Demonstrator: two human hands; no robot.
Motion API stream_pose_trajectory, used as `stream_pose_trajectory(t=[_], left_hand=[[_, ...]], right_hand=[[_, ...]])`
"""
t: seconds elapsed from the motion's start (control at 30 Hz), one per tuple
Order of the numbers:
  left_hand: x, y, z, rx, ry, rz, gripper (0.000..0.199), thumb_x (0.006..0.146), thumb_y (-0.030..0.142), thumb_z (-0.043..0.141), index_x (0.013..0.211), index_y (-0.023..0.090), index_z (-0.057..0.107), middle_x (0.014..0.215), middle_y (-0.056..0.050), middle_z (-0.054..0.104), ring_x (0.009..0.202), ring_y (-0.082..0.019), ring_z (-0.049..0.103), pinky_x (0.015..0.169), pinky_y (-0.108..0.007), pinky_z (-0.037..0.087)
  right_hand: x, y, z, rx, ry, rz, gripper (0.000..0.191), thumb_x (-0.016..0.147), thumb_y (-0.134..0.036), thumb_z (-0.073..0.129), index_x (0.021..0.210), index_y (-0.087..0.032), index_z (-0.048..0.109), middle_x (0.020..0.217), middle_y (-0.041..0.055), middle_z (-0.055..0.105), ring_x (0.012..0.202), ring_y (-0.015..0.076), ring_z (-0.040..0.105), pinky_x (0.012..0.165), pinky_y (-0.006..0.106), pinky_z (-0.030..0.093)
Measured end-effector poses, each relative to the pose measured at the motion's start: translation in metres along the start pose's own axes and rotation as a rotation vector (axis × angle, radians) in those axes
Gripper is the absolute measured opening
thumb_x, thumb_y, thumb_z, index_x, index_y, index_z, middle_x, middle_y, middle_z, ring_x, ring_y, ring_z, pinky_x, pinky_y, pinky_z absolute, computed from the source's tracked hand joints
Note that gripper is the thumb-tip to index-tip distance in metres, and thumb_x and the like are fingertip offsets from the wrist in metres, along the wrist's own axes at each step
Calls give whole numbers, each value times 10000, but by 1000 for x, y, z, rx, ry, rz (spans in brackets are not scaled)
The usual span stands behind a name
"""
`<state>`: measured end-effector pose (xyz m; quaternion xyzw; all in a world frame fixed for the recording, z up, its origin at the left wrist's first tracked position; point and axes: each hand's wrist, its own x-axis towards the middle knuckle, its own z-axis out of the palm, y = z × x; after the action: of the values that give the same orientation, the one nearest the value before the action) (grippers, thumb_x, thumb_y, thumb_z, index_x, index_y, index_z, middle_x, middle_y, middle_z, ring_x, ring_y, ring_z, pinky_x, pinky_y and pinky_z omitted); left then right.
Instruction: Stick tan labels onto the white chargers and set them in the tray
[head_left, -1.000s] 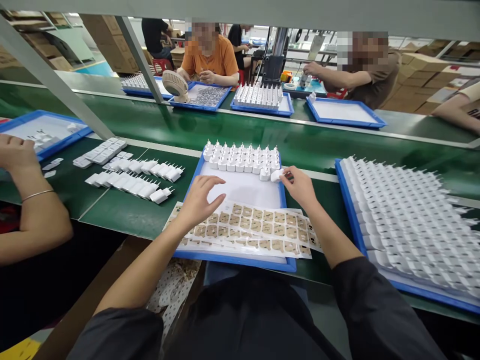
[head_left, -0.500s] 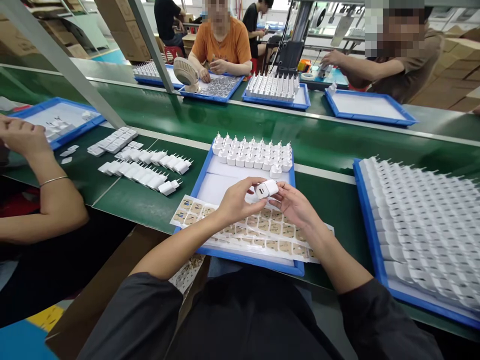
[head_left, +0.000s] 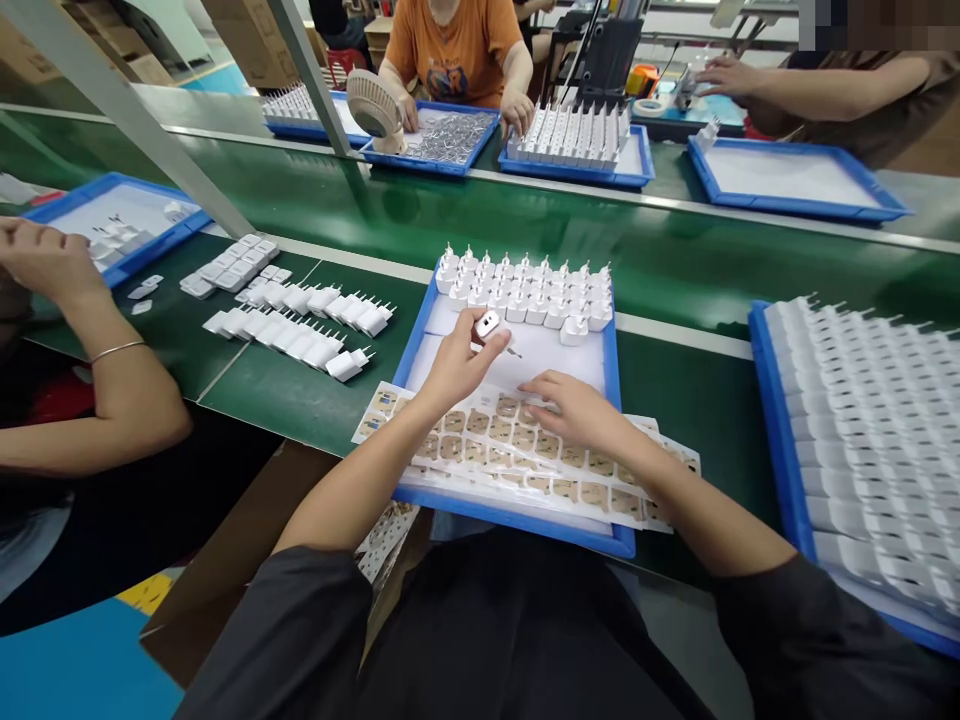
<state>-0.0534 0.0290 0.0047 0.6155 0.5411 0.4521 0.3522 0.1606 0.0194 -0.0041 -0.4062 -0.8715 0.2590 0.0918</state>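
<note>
My left hand (head_left: pixel 463 360) grips a white plug charger (head_left: pixel 488 323) between thumb and fingers, its port face turned up towards me and its metal pins pointing right. My right hand (head_left: pixel 574 408) hovers over or rests on the sticker sheets (head_left: pixel 501 430), fingers stretched and apart, with nothing visible in them. The sheets carry rows of tan, rounded-square stickers and lie across the near part of a blue-rimmed tray (head_left: pixel 616 375). Rows of white chargers (head_left: pixel 517 300) stand pins up at the tray's far end, with a single charger (head_left: pixel 574 330) just in front of them.
Loose white chargers (head_left: pixel 300 335) lie in rows on the green table to the left, beside a co-worker's arm (head_left: pixel 112 370). A large tray of chargers (head_left: pixel 870 450) stands at the right. Across the green belt (head_left: pixel 360 220) are more trays, a fan (head_left: pixel 376 108) and co-workers.
My hands have parted: the left has carried the charger left and away from me, tilting it. My right hand has let go and dropped towards the sticker sheets. The view has shifted slightly.
</note>
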Motion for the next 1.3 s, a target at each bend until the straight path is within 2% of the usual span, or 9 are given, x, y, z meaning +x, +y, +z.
stream_pose_trajectory(t=[0.17, 0.33, 0.5, 0.67, 0.83, 0.93, 1.07, 1.2, 1.3], left_hand=[[6, -16, 7, -73, -92, -217, 396, 956, 555, 422, 1144, 211, 372, 1002, -76, 650, 798, -160, 657, 561, -232, 526], [4, -19, 14, -19, -218, -329, 383, 974, 534, 394, 1160, 206, 334, 1022, -104, 651, 812, -167, 651, 534, -204, 512], [4, -22, 18, -1, -257, -401, 417, 967, 546, 387, 1195, 205, 313, 1025, -132, 621, 911, -228, 640, 505, -222, 528], [4, -23, 17, 8, -243, -400, 455, 957, 554, 389, 1228, 201, 298, 1101, -164, 588, 922, -241, 631, 484, -229, 534], [3, -21, 17, 46, -238, -385, 479, 958, 552, 394, 1263, 196, 302, 1099, -162, 600, 858, -215, 641, 490, -213, 524], [3, -21, 18, 52, -248, -402, 472, 960, 548, 394, 1268, 201, 303, 1117, -165, 603, 857, -211, 643, 494, -205, 523], [3, -20, 19, 50, -264, -415, 464, 957, 541, 399, 1268, 211, 303, 1158, -169, 594, 877, -216, 639, 483, -203, 527], [2, -21, 19, 48, -273, -401, 471, 956, 537, 400, 1272, 200, 307, 1167, -181, 595, 856, -218, 640, 463, -215, 528], [2, -21, 18, 38, -275, -396, 464, 959, 539, 404, 1266, 203, 315, 1161, -171, 608, 840, -202, 647, 484, -208, 533]], right_hand=[[24, -5, 17, -179, -36, -70, 356, 909, -241, 616, 1250, -146, 647, 1110, 138, 641, 1024, 290, 633, 862, 404, 531], [23, -5, 27, -173, 6, -81, 266, 922, -259, 618, 1159, -163, 691, 1090, 116, 645, 1032, 269, 622, 862, 373, 517], [21, -7, 29, -202, 14, -82, 212, 935, -239, 592, 1104, -174, 703, 1065, 102, 654, 1008, 262, 617, 833, 371, 509], [21, -9, 29, -210, 2, -53, 252, 916, -246, 618, 1141, -145, 667, 1076, 122, 642, 1020, 285, 598, 833, 399, 516], [20, -4, 31, -162, 45, -109, 263, 885, -226, 645, 1126, -121, 639, 1098, 146, 625, 1023, 301, 569, 911, 444, 503], [21, 0, 34, -116, 55, -134, 276, 869, -227, 658, 1123, -125, 626, 1060, 143, 624, 998, 305, 567, 902, 461, 503], [22, 3, 35, -61, 42, -136, 206, 877, -196, 636, 1074, -139, 646, 1023, 124, 632, 986, 287, 585, 890, 427, 498], [22, -1, 31, 42, 24, -38, 259, 875, -153, 607, 1132, -157, 640, 1046, 98, 649, 832, 214, 624, 791, 342, 497], [23, -2, 28, 86, 23, -10, 246, 894, -136, 551, 1117, -165, 652, 1010, 82, 692, 814, 212, 616, 782, 334, 475]])
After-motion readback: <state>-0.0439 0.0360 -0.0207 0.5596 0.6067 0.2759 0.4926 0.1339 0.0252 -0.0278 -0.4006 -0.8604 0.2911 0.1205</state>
